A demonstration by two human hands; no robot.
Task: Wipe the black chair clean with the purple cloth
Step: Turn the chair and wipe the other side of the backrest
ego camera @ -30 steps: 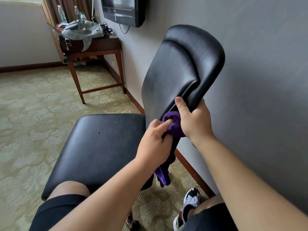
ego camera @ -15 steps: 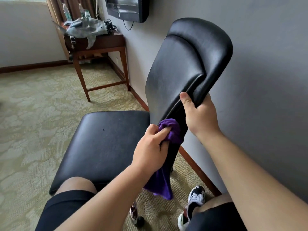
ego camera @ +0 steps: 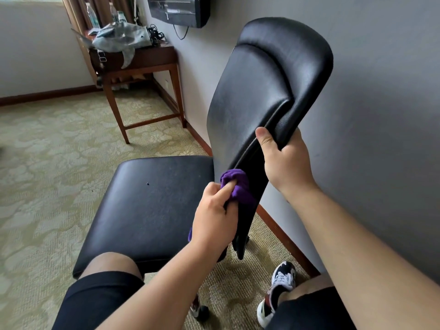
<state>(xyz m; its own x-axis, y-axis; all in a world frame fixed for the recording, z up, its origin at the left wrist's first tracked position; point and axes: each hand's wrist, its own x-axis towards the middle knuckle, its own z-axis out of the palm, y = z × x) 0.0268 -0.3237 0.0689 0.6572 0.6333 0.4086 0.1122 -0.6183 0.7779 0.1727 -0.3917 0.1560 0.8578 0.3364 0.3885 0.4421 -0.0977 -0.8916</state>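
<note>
no text, label, brand or number can be read anywhere. the bottles (ego camera: 114, 14) on the far bench (ego camera: 142, 59) carry labels, but they are too small and blurred to make out.

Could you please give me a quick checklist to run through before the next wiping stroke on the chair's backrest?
1. Crumpled purple cloth gripped in left hand: ok.
2. Cloth touching the padded black leather backrest at its side edge: ok.
3. Right hand steadying the backrest edge: ok.
4. Right thumb clear of the cloth's path upward: not ok.
5. Black leather seat already wiped: cannot tell.
</note>
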